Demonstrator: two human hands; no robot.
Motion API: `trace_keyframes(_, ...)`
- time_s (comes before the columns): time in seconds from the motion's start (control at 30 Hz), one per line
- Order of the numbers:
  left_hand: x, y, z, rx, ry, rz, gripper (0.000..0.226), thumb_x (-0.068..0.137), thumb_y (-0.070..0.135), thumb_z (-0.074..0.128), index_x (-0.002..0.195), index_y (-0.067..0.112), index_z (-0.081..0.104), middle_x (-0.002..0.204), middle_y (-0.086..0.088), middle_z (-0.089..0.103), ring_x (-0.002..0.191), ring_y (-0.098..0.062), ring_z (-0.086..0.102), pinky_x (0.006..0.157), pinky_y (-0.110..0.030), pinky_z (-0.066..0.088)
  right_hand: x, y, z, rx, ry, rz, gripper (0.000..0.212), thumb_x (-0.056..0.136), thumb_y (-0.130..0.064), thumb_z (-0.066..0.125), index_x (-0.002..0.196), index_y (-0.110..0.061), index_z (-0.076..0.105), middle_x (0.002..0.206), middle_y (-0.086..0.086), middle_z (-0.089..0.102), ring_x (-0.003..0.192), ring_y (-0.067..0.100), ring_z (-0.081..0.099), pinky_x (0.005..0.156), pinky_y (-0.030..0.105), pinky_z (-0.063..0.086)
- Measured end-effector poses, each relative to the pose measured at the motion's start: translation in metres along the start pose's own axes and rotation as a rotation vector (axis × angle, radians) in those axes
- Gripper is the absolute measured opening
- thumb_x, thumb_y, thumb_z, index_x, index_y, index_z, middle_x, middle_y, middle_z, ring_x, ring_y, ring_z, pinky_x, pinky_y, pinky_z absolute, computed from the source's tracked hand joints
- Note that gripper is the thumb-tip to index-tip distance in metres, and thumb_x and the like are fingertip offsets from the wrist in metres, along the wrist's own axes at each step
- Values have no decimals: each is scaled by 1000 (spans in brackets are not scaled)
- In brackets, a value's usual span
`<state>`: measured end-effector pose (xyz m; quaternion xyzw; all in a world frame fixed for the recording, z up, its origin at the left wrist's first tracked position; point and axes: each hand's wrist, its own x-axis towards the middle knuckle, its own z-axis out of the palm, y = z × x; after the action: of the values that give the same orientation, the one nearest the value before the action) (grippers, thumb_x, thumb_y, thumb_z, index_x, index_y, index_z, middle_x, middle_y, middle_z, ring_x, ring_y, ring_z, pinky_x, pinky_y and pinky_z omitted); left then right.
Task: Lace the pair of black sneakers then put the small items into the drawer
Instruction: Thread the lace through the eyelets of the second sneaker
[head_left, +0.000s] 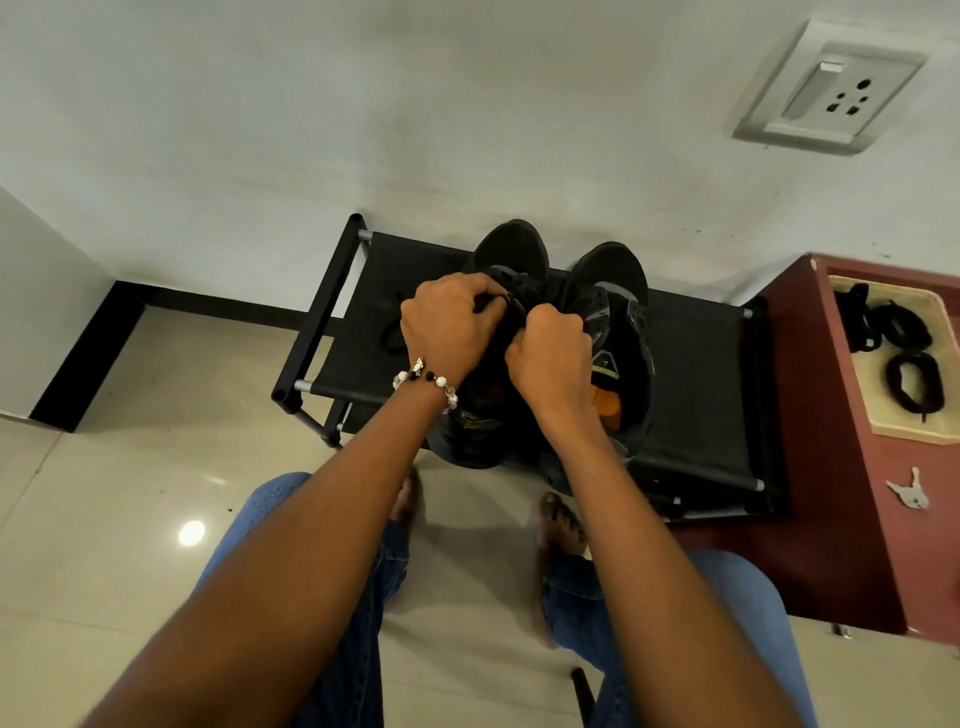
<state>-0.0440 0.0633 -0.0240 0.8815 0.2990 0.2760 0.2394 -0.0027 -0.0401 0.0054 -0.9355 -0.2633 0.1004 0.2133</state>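
Two black sneakers stand side by side on a black shoe rack (701, 364), toes toward the wall. Over the left sneaker (511, 249) my left hand (449, 325), with a bead bracelet on its wrist, pinches a black lace (506, 301) above the eyelets. My right hand (550, 356) is curled tight right beside it, gripping the same lace over the tongue. Both hands hide most of that shoe's lacing. The right sneaker (610, 275) has grey eyelet panels and an orange insole. A loose end of black lace (389, 332) lies on the rack to the left.
A dark red cabinet (831, 519) stands at the right with an open pale drawer (872, 395) holding several coiled black laces (911, 384). A small bunch of keys (909, 493) lies on the cabinet top. My bare feet and jeans are below, on the tiled floor.
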Motion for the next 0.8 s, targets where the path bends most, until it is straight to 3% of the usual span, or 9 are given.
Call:
trace_keyframes(0.1, 0, 3, -4, -229, 16, -258, 12, 82, 34, 68, 90, 31, 77, 85, 15, 72, 79, -3, 63, 64, -7, 40, -2, -2, 3, -26, 14, 3, 13, 96, -11, 49, 99, -1, 57, 99, 20, 62, 93, 42, 59, 67, 39, 42)
trace_keyframes(0.2, 1, 9, -4, -521, -35, -528, 7, 81, 26, 69, 85, 28, 75, 81, 12, 71, 81, -6, 65, 70, -19, 51, -6, -3, 9, -51, 47, -2, 17, 97, -10, 47, 105, 1, 57, 100, 20, 63, 93, 41, 61, 69, 39, 45)
trace_keyframes(0.27, 5, 10, -6, -772, -84, -721, 9, 83, 15, 64, 81, 20, 71, 82, 2, 71, 84, -16, 67, 73, -30, 56, -9, -3, 12, -58, 63, 3, 20, 99, -10, 45, 108, 3, 57, 103, 21, 63, 95, 41, 62, 66, 35, 42)
trace_keyframes(0.33, 9, 9, -8, -967, -160, -814, 13, 87, 7, 58, 80, 14, 66, 82, -5, 68, 82, -21, 66, 68, -32, 56, -11, -4, 14, -69, 76, 4, 22, 101, -11, 43, 111, 3, 56, 104, 21, 63, 95, 39, 63, 63, 31, 39)
trace_keyframes(0.43, 9, 13, -14, -976, -243, -741, 17, 91, 5, 53, 81, 14, 62, 80, -5, 65, 78, -19, 63, 65, -29, 54, -11, -8, 16, -83, 80, 8, 25, 102, -11, 41, 117, 4, 54, 107, 21, 64, 98, 38, 65, 64, 29, 39)
trace_keyframes(0.53, 10, 9, -13, -844, -272, -609, 18, 88, 8, 55, 76, 20, 63, 80, -2, 64, 83, -20, 62, 85, -43, 55, -10, -9, 19, -63, 73, 20, 24, 102, -9, 42, 117, 5, 52, 107, 22, 65, 98, 39, 65, 65, 31, 43)
trace_keyframes(0.6, 12, 6, -14, -743, -280, -511, 12, 80, 19, 59, 75, 27, 64, 80, 3, 66, 89, -21, 63, 94, -55, 48, -10, -10, 21, -71, 86, 25, 24, 102, -9, 40, 117, 5, 52, 106, 22, 65, 96, 39, 66, 65, 31, 46)
trace_keyframes(0.7, 18, 1, -19, -331, -342, -206, 13, 77, 37, 62, 89, 42, 62, 78, 16, 61, 104, -18, 55, 100, -49, 32, -12, -9, 22, -82, 95, 42, 26, 103, -9, 39, 119, 6, 52, 108, 22, 65, 98, 39, 66, 69, 34, 51)
trace_keyframes(0.8, 22, -4, -28, 55, -376, 18, 23, 82, 47, 66, 104, 41, 66, 91, 18, 59, 111, -16, 42, 94, -41, 24, -10, -9, 22, -52, 85, 82, 28, 103, -11, 38, 120, 6, 53, 111, 24, 63, 101, 41, 64, 70, 35, 49)
